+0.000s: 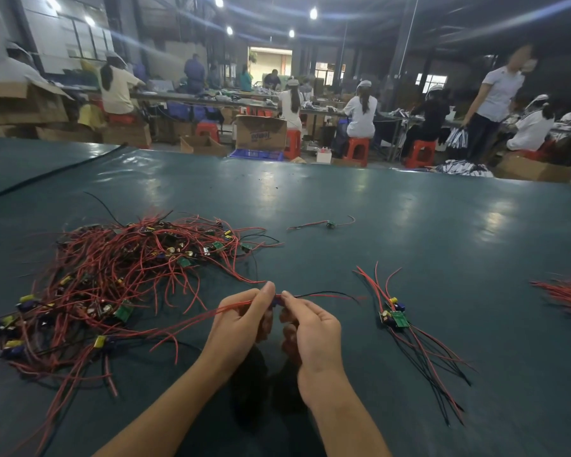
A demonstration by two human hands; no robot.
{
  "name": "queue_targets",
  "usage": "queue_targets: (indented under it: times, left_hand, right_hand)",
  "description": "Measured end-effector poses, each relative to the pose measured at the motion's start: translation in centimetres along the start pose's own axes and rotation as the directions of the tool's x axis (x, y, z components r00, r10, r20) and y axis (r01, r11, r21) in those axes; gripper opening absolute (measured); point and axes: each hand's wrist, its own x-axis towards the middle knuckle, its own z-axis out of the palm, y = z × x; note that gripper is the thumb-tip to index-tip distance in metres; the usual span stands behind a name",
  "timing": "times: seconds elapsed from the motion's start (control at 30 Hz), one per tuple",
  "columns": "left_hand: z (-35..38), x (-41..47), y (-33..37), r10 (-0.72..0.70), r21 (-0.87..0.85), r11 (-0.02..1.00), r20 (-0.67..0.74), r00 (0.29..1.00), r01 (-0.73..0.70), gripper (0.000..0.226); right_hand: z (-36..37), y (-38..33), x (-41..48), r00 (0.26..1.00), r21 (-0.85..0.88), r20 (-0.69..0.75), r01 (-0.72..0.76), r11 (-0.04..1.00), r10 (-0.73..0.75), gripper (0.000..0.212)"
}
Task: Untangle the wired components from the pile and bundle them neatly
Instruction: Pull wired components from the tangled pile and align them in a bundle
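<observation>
Over the near middle of the dark green table (393,219), our left hand (241,321) and right hand (312,328) each keep a grip clamped on one small blue component with red and black wires (277,300). The tangled pile of red-wired green boards (119,278) lies left, and a small sorted bundle (397,318) lies right.
</observation>
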Motion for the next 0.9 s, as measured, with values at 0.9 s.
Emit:
queue_targets:
  times: [0.9]
  left_hand:
    - [1.0,0.0,0.5,-0.111,-0.172,0.979,0.005,0.994,0.11,0.043]
  right_hand:
    - [-1.8,-1.5,2.1,0.951,0.135,-0.31,0.059,0.989,-0.015,0.033]
